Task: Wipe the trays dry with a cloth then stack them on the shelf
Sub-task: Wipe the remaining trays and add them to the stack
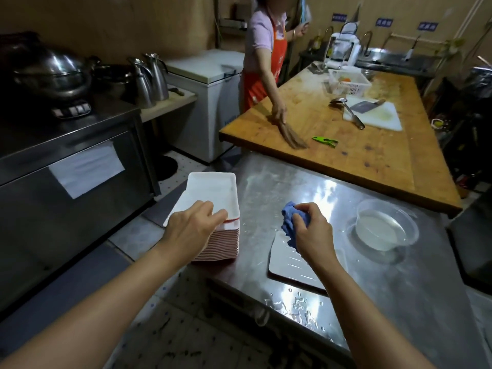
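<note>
Progress: early to mid, by my read. Tall stack of white rectangular plastic trays w/ red rims sits at the near-left corner of the wet stainless steel bench. Left hand rests on the stack's top tray, fingers bent over its near edge; grip looks clamped on that edge, tho the fingertips are partly hidden, so lifting or just steadying, can't tell. Right hand has its grip clamped round a bunched blue cloth, pressed onto a single white ribbed tray lying flat on the bench just beside the stack.

Done: can't tell whether the stack is the wiped pile or the pile still to wipe. Left: finish the single tray, then presumably the rest, then all stacking. No shelf in view, so nothing shelved yet as far as shown.

Water beads on the bench near the single tray could re-wet it. Clear round plastic tub of water stands further right.
</note>
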Demonstrator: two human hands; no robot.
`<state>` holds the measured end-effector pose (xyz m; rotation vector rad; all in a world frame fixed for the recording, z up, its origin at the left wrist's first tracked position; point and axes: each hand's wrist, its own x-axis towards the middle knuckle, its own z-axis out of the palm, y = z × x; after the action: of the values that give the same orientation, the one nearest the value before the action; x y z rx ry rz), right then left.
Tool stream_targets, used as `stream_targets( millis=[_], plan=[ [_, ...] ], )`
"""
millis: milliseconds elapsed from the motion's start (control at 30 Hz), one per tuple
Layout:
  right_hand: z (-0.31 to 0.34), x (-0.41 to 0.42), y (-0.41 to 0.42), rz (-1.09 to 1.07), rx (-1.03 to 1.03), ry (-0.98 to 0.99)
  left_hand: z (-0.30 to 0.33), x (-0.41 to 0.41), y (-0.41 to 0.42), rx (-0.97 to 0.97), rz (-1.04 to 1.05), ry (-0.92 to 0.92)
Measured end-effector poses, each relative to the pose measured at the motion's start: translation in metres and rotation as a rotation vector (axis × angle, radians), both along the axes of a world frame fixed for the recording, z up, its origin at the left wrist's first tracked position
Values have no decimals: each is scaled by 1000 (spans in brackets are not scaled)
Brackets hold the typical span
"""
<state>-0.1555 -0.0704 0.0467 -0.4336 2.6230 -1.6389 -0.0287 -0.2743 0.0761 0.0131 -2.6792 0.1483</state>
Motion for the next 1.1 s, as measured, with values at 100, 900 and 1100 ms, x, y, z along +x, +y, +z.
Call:
stream_targets(
  millis=[100,900,1100],
  plan=[
    [-3,1,1,5,-32,-23,-10,-1,3,-44,-28,-31],
    [-29,-6,1,2,-21,-123,-59,-31,-22,59,63,-263],
    [-39,-10,6,-16,-22,-162,-71,-43,-28,97,151,-305]
  ],
)
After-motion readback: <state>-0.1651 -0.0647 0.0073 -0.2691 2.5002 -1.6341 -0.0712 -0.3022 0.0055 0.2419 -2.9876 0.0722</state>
